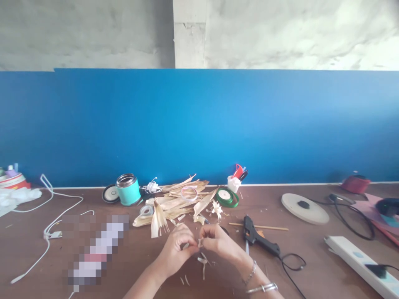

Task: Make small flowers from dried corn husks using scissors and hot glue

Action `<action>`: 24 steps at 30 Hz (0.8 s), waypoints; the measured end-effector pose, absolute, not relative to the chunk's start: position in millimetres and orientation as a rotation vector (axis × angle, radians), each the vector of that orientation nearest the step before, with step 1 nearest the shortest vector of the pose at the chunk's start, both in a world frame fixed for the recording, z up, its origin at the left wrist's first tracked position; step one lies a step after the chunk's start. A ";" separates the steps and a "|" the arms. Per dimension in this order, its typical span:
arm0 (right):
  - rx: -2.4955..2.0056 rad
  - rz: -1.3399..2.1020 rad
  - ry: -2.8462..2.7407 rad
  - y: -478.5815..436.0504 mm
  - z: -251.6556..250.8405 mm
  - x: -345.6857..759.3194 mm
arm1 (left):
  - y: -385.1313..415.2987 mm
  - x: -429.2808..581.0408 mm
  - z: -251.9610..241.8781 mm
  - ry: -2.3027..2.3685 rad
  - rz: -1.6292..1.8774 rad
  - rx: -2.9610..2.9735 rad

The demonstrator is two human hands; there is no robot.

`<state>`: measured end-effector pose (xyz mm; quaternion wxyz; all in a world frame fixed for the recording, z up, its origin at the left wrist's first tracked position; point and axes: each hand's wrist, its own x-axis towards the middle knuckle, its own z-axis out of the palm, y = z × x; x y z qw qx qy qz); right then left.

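My left hand (178,248) and my right hand (218,241) meet over the brown table, thumbs and fingertips pinched together. Between them shows a small pale piece of dried corn husk (200,243), partly hidden by the fingers. Narrow husk scraps (203,262) lie just below the hands. Beyond them spreads a pile of dried corn husks (174,203), with one piece (158,220) cut into a fringe at its lower end. A small pale husk flower (217,209) rests past my right hand. A black glue gun (258,236) lies to the right of it.
Behind the husks stand an open turquoise container (128,190), green ribbon rolls (227,197) and a white cup of tools (233,183). A thin wooden stick (271,227), a round white disc (304,208) and a white power strip (361,261) lie right. White cables (48,224) run across the left.
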<state>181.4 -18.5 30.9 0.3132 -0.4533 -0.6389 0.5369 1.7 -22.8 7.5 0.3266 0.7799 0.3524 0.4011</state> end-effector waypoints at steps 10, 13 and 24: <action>-1.153 1.541 -1.689 -16.2 27.6 186.5 | -26.9 2.1 16.2 0.861 0.989 2.011; -1.102 1.626 -1.631 -15.7 27.0 185.8 | -28.5 2.2 19.8 0.835 0.977 1.996; -0.859 2.060 -1.152 -18.7 19.3 183.3 | -33.1 1.5 28.8 0.799 1.049 1.947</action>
